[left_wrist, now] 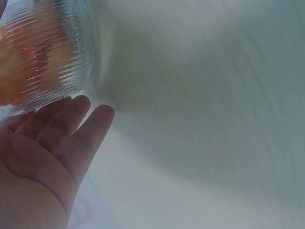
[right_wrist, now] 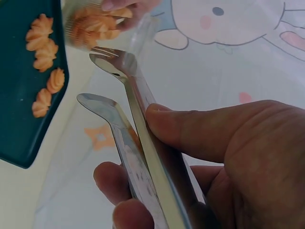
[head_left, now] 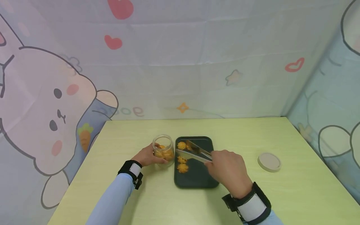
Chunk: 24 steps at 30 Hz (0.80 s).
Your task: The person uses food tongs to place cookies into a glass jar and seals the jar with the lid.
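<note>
A clear glass jar stands on the table without its lid, with piped orange cookies inside. My left hand holds it, thumb and fingers around its side; the left wrist view shows the ribbed glass against the fingers. My right hand grips metal tongs, one tip forked, the other rounded. Their tips are spread apart over the left side of a dark green tray, and I see nothing between them. Several cookies lie along that side of the tray, partly hidden by the tongs.
A round pale lid lies on the table to the right of the tray. The light yellow table ends at a printed cloth backdrop, which also hangs along the sides.
</note>
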Motion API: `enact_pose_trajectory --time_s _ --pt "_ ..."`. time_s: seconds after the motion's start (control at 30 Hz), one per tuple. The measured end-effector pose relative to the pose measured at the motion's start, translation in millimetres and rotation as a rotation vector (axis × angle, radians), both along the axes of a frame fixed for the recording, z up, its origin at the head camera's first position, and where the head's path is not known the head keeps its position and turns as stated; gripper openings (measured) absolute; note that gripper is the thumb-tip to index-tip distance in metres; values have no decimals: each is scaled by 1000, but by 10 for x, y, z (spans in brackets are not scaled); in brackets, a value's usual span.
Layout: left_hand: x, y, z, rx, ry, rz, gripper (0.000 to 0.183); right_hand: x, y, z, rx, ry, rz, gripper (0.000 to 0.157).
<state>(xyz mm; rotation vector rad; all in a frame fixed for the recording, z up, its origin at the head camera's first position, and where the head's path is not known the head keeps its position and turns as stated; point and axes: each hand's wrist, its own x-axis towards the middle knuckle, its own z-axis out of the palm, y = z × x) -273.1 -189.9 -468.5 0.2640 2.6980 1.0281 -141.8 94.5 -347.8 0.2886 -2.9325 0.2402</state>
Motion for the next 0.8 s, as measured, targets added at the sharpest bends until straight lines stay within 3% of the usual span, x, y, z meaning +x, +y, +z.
enact_pose_trajectory --time_s 0.2,0.43,0.8 --pt "8 -11 23 10 1 -9 85 41 75 -161 -6 -67 -8 29" --pt "23 -24 170 54 -7 -4 101 91 122 -333 -13 -100 -24 31" --pt "13 -10 329 138 -19 -76 103 123 131 -406 -47 -121 -19 30"
